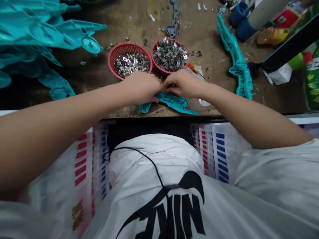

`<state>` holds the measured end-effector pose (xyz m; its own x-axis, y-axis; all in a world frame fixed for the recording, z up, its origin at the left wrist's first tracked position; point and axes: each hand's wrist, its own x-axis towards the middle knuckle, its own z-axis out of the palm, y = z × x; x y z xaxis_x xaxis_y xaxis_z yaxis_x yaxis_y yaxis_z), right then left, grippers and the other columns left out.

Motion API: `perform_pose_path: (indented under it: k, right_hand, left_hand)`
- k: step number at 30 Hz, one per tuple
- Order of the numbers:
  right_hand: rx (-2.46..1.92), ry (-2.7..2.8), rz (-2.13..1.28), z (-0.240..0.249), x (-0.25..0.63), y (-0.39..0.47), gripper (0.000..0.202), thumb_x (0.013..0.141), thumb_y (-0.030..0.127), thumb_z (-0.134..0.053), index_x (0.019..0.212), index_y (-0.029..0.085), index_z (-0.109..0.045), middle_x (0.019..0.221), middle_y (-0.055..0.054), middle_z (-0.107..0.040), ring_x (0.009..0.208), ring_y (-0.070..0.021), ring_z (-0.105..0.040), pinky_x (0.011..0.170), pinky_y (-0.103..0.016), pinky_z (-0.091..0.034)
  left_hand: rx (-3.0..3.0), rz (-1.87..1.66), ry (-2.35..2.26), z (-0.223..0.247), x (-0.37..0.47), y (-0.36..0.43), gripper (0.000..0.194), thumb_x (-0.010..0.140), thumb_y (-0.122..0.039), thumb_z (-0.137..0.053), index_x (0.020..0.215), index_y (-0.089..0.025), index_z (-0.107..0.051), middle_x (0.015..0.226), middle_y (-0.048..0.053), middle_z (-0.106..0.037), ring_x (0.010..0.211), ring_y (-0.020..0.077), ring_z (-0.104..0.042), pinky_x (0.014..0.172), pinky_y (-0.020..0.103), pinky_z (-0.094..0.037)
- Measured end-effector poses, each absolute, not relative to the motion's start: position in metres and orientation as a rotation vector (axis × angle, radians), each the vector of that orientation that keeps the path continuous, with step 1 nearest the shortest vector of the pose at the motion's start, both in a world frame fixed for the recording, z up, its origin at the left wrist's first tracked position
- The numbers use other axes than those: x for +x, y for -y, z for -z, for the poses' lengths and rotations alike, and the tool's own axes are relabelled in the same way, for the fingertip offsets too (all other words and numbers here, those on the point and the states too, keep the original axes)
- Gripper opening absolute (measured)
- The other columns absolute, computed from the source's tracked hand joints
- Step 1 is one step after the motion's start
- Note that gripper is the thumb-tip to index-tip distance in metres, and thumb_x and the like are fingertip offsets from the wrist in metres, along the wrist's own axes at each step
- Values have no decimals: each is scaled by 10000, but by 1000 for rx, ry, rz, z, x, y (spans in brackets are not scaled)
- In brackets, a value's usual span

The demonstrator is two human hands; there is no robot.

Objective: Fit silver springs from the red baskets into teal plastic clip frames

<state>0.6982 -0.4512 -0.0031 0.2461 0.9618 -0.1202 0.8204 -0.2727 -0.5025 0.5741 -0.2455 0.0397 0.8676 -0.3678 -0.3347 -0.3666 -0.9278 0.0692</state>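
A long turquoise plastic part (174, 102) lies at the table's near edge, under my two hands. My left hand (142, 87) is closed at its left portion, with the thumb against the plastic and the other fingertips partly hidden. My right hand (183, 83) is closed in a pinch just above the same part, close to the left fingertips; whatever sits in that pinch is too small to make out. Just beyond the hands stand two red baskets, the left basket (111, 61) and the right basket (152, 54), both holding many small metal clips (169, 53).
Turquoise parts (47, 33) are piled at the left, and another turquoise part (235, 56) lies at the right. An orange-handled screwdriver (193, 67) rests beside the right basket. A grey plastic strip (175, 16) lies farther back. A black bar (289, 43) juts in from the right.
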Motion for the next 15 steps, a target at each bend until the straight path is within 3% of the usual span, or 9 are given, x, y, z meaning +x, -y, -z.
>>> perform_pose_path:
  k: [4,11,15]
  right_hand:
    - [-2054,1772,-546,16,699,450,248,1160,257,-641,1217,180,-870,1152,-77,-858,1071,-235,-760,1002,-391,-561]
    - [-1955,1886,-543,21,703,450,240,1167,224,-630,1195,171,-862,1177,-93,-845,1086,-247,-740,1007,-398,-555]
    - [-1958,1918,-509,21,702,449,232,1160,203,-642,1168,160,-870,1204,-116,-844,1093,-259,-747,1005,-407,-556]
  left_hand:
    - [3079,655,635,-40,575,247,339,1158,-327,-753,1466,-217,-841,1617,132,-783,1429,370,-730,1045,471,-630]
    - [3058,634,670,-35,579,243,405,1112,-328,-760,1487,-209,-858,1590,121,-794,1376,348,-743,1067,459,-613]
    - [3018,583,718,-28,582,240,349,1095,-350,-777,1404,-232,-888,1522,98,-833,1326,319,-751,1043,397,-592]
